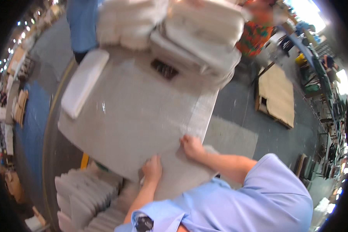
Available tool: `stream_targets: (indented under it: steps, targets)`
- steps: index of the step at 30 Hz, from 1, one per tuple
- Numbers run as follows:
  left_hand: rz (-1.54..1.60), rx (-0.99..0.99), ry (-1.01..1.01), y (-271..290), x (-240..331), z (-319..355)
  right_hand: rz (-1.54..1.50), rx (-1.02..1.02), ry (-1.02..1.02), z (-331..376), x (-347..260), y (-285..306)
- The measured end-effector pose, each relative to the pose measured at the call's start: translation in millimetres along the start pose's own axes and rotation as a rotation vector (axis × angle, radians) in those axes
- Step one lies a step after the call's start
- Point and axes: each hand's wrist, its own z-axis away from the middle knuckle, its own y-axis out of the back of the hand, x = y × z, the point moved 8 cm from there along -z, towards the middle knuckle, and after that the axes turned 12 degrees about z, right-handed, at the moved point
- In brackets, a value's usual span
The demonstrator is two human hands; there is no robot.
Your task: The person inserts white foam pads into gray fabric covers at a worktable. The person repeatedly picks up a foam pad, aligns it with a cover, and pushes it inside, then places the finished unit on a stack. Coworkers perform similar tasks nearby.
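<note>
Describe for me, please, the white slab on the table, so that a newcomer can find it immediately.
Start with the large grey-topped table before the person. Along its left edge, toward the far end, lies a long white slab. Unlike the pale layered stacks at the far end, it is a single piece with rounded corners.
</note>
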Motion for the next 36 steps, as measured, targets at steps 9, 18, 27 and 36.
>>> stream_targets:
  steps: [9,18,27,36]
  targets:
    - [0.109,-0.094,0.127,2.8,-2.6,-11.7,-0.045,-0.01,0.053,-15.2,-1.5,-0.8]
    - [0.025,-0.298,0.339,41.7,-32.9,34.9,-0.213,-0.246,-0.038,8.1,-10.4,16.5]
    - [0.048,-0.001,0.261,34.0,-36.7,37.8,-0.109,0.029,0.148,-3.5,4.4,-4.3]
    - [0.336,-0.084,0.374,97.2,-74.9,72.5,-0.272,-0.234,0.093,12.8,19.3,72.5]
